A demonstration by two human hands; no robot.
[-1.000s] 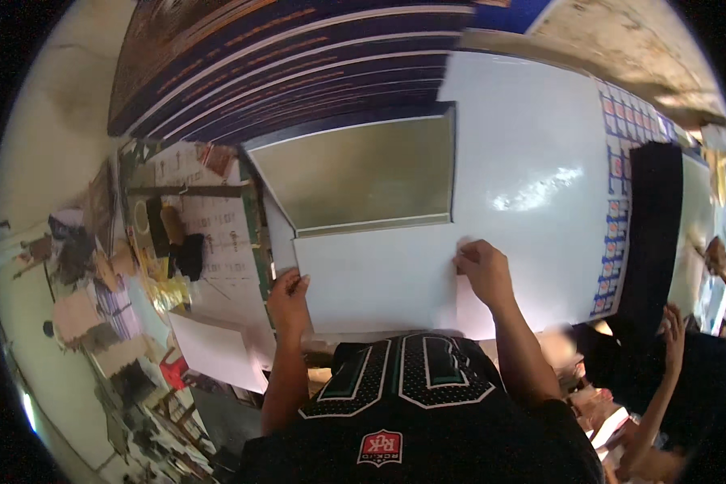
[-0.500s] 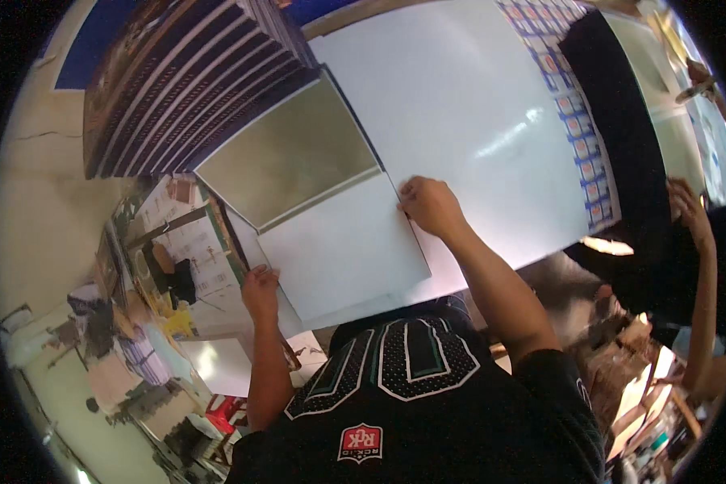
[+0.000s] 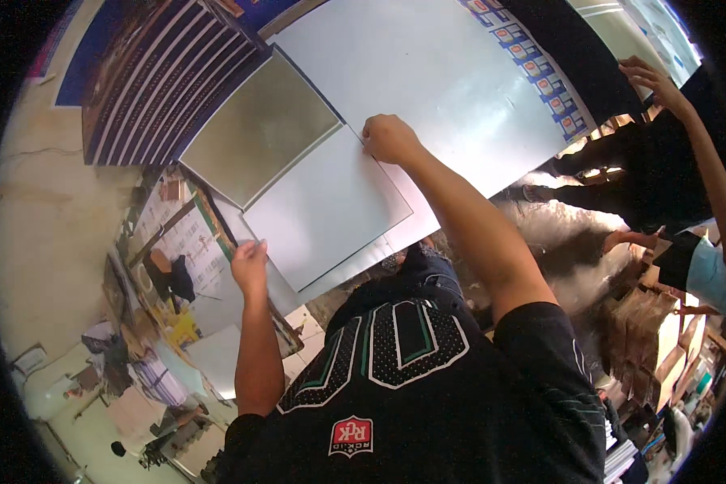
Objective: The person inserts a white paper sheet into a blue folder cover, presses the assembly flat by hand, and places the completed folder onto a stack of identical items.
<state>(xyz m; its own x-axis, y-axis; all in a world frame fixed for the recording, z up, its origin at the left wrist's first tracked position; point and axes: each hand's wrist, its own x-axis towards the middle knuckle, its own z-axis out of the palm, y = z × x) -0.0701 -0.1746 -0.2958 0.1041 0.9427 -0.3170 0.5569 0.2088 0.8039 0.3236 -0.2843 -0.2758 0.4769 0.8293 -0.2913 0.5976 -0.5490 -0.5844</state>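
Sheet (image 3: 327,208), white and flat, lies between the left hand (image 3: 250,264) and right hand (image 3: 391,139). Their fingers (image 3: 371,129) bunch close at its edges; I cannot tell if they grip.

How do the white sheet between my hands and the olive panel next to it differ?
Colour: the white sheet is pale, while the olive panel is a dull brownish green.
Place: the white sheet lies nearer your body; the olive panel is farther off, beside the dark blue stack.
Hands: your left hand and right hand are at the white sheet's edges; neither is at the olive panel.
Both look flat and four-sided.
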